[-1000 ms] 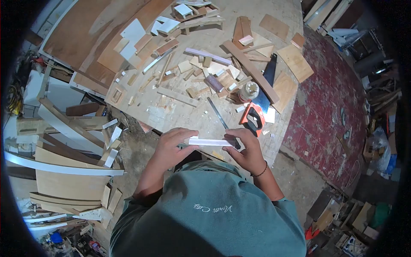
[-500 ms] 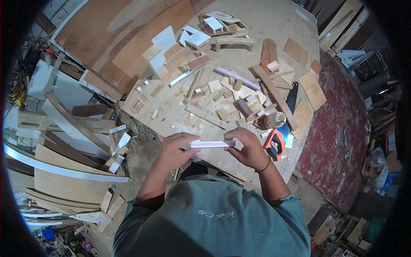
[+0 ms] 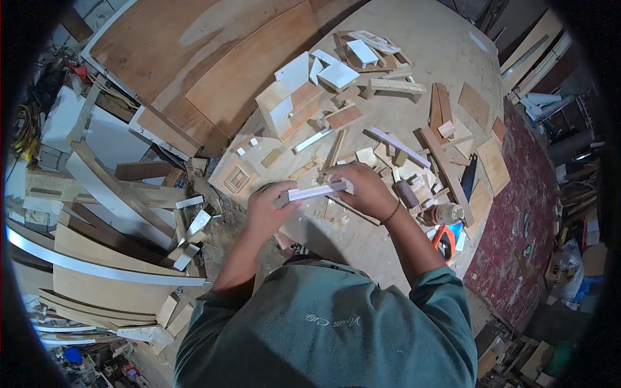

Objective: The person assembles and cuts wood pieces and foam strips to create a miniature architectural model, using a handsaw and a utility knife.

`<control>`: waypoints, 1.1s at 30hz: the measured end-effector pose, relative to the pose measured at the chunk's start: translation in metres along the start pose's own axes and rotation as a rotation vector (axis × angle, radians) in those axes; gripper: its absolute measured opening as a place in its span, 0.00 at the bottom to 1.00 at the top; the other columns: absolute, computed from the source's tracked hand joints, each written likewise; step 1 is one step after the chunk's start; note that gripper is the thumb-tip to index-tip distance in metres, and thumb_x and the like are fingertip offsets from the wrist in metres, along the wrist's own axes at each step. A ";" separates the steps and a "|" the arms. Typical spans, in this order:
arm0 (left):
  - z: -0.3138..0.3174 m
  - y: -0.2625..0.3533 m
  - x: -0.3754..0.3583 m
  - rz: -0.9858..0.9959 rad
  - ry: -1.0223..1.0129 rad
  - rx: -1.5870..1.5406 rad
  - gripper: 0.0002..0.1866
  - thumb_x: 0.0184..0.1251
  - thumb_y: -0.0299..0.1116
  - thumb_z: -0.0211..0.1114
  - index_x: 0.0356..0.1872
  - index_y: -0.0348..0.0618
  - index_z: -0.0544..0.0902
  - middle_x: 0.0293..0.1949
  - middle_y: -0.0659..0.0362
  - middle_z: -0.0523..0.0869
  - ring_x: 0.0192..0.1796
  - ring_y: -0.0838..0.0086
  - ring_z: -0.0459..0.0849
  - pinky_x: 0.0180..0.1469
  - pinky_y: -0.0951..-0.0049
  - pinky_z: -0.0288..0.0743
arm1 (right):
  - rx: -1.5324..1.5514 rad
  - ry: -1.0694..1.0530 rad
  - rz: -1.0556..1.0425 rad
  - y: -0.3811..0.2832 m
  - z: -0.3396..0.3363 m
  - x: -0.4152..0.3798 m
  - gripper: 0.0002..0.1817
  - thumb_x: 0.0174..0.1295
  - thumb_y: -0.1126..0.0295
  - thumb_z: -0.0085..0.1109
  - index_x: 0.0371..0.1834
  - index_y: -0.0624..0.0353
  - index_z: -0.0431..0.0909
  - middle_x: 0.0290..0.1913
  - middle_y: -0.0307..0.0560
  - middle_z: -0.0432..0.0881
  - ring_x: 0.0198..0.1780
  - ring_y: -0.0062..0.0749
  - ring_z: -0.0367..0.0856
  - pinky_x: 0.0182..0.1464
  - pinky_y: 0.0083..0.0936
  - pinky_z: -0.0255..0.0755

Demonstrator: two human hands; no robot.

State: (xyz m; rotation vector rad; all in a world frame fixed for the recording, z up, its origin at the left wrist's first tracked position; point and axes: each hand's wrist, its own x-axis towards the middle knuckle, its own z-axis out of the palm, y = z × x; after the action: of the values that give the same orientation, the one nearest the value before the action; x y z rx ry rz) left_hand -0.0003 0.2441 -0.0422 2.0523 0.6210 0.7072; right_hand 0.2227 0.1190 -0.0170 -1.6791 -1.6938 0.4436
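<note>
A short, pale strip (image 3: 315, 192), white along its side, is held level above the near edge of the workbench. My left hand (image 3: 265, 207) pinches its left end between thumb and fingers. At the other end, my right hand (image 3: 365, 189) is closed on the strip, its fingertips partly hidden. Just beyond the hands lies a small square piece with nested frames (image 3: 237, 180). Offcuts, a brown cylinder (image 3: 406, 193) and a glass jar (image 3: 447, 214) lie to the right of my right hand.
An orange saw handle (image 3: 444, 243) rests by the bench's right edge. A long brown batten (image 3: 446, 169) crosses the scraps. Small white-and-wood assemblies (image 3: 291, 103) stand farther back. Curved panels (image 3: 110, 255) are stacked at the left, and a red floor (image 3: 508, 233) shows at the right.
The view has shifted, so the bench items appear farther right. Both hands still hold the strip, now slightly tilted with its right end higher, and my right hand has moved up the view.
</note>
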 end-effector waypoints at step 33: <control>-0.057 -0.087 0.215 -0.081 0.380 -0.200 0.20 0.55 0.21 0.71 0.51 0.35 0.80 0.43 0.53 0.87 0.42 0.75 0.85 0.45 0.75 0.80 | -0.037 -0.028 -0.152 0.087 -0.030 0.285 0.23 0.52 0.78 0.66 0.53 0.54 0.75 0.45 0.47 0.84 0.51 0.44 0.79 0.56 0.38 0.72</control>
State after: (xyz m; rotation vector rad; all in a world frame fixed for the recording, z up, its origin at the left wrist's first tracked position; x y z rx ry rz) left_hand 0.1005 0.4600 -0.0347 1.7116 0.8067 1.0778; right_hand 0.3311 0.3971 0.0116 -1.5632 -1.8453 0.3671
